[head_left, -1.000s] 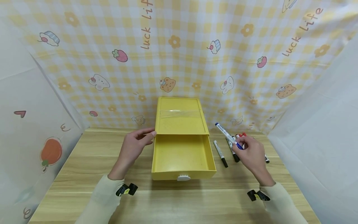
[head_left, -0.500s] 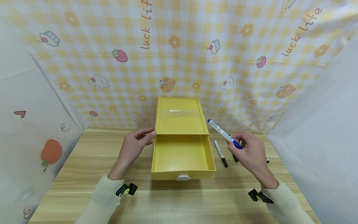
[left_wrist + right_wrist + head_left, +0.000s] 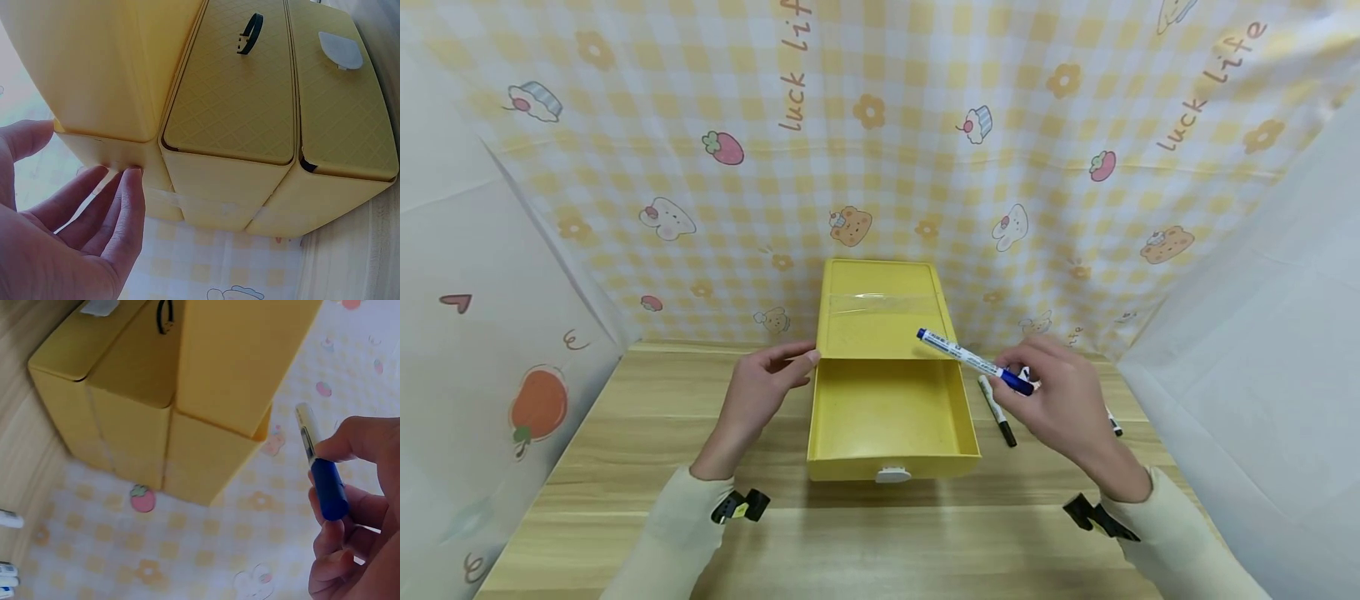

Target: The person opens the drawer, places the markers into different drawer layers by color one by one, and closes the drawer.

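Note:
A yellow drawer unit stands on the table with its top drawer pulled out; nothing lies in that drawer. My left hand rests its fingertips on the unit's left side, near the front corner. In the left wrist view the fingers are mostly straight against the side wall. Pinched between thumb and fingers of my right hand is a white marker with a blue cap, held at its capped end. Its other end points left, over the unit's top and front edge. The right wrist view shows the blue cap close up.
A black-capped marker lies on the wooden table right of the drawer. Several more markers lie there, partly hidden by my right hand in the head view. Two lower drawers are closed. Patterned cloth hangs behind.
My right hand has carried the blue-capped marker leftward from above the other markers, and the marker has turned flatter, its end now over the unit. My left hand has stayed put.

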`<state>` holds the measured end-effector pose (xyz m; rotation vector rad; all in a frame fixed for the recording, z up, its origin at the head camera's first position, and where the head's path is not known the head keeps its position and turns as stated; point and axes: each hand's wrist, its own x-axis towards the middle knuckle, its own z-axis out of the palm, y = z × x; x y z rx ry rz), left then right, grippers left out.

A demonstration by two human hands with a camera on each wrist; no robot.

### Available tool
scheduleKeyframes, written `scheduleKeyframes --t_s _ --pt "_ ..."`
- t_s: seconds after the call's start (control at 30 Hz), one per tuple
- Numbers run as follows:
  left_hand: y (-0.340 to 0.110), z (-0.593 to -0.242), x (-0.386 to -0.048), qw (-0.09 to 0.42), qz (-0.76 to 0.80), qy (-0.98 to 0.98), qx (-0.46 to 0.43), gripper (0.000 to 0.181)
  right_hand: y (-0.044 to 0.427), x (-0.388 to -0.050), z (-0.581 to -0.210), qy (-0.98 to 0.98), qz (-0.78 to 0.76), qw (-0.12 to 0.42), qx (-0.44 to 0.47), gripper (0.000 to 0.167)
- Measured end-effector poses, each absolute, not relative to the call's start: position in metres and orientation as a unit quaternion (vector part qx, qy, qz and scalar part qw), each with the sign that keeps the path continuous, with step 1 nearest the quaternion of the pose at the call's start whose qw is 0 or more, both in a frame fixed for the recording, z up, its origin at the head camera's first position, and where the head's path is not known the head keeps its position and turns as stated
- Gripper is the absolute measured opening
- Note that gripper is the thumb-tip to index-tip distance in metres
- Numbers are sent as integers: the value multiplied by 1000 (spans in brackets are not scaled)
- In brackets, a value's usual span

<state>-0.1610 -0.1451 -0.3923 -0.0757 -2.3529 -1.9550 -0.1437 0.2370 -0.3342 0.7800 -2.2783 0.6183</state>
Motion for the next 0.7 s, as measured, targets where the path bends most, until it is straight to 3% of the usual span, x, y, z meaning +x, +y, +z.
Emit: scheduleKeyframes --t_s 0.23,0.7 --pt "-146 -393 -161 40 -639 -768 -27 42 223 -145 -322 -854 216 312 357 14" --pt "-145 -393 -162 41 -637 -769 -26 42 197 -146 -300 -882 127 230 390 11"
